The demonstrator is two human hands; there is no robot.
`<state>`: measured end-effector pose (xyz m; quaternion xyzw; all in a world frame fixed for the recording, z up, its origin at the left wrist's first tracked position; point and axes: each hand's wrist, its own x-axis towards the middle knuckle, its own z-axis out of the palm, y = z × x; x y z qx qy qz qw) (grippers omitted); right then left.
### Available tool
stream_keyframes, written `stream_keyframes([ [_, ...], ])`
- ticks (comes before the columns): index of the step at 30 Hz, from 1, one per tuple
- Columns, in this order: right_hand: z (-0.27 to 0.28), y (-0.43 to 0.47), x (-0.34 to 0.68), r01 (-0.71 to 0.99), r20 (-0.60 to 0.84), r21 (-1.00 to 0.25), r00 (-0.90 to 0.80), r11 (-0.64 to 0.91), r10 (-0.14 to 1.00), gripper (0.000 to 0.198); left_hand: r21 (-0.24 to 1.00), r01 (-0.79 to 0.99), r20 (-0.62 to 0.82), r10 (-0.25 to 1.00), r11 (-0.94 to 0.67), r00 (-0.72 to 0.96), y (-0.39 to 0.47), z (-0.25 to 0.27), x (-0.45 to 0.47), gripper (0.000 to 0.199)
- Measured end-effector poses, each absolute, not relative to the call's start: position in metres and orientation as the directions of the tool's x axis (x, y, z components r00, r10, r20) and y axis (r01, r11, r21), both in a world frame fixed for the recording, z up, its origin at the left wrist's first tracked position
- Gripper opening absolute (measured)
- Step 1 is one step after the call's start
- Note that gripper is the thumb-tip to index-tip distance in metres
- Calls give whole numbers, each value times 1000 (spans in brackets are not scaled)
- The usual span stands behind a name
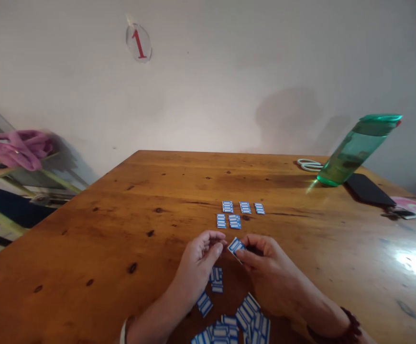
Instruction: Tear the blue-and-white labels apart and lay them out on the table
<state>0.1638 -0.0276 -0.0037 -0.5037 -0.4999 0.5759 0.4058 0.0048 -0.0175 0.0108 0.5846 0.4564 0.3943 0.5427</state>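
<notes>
We pinch one label [235, 245] between right hand [265, 267] and left hand [199, 260], fingers closed on it above the near pile [229, 325]. Align it squarely with the rows [238, 213] farther along the worktop [122, 215].

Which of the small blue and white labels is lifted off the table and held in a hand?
The label pinched by the right hand, beside the left hand. All others lie flat on the table.
</notes>
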Motion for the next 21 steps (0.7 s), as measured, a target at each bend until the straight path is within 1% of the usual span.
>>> stream_keyframes([
  [2,-6,-28,163,-45,-184,-980,-183,-196,966,18,996,47,-86,954,76,287,-17,12,7,21],
  [5,-11,-30,161,-68,-174,-979,-195,-190,965,18,997,20,-78,950,75,303,-18,11,11,19],
  [9,-14,-32,157,-44,-193,-978,-154,-202,969,21,996,85,-44,960,21,278,-19,10,13,9],
  [13,-11,-33,155,-42,-202,-976,-178,-213,963,18,989,151,-31,970,-7,243,-18,10,13,9],
  [16,-6,-32,157,-11,-177,-983,-183,-182,967,20,984,176,-36,968,-8,248,-16,10,11,8],
  [19,-2,-30,160,66,-125,-991,-125,-118,984,26,983,181,-39,965,-9,258,-15,9,9,7],
  [21,-1,-29,161,110,-107,-989,-86,-98,990,24,979,203,-32,966,-21,256,-14,9,8,8],
])
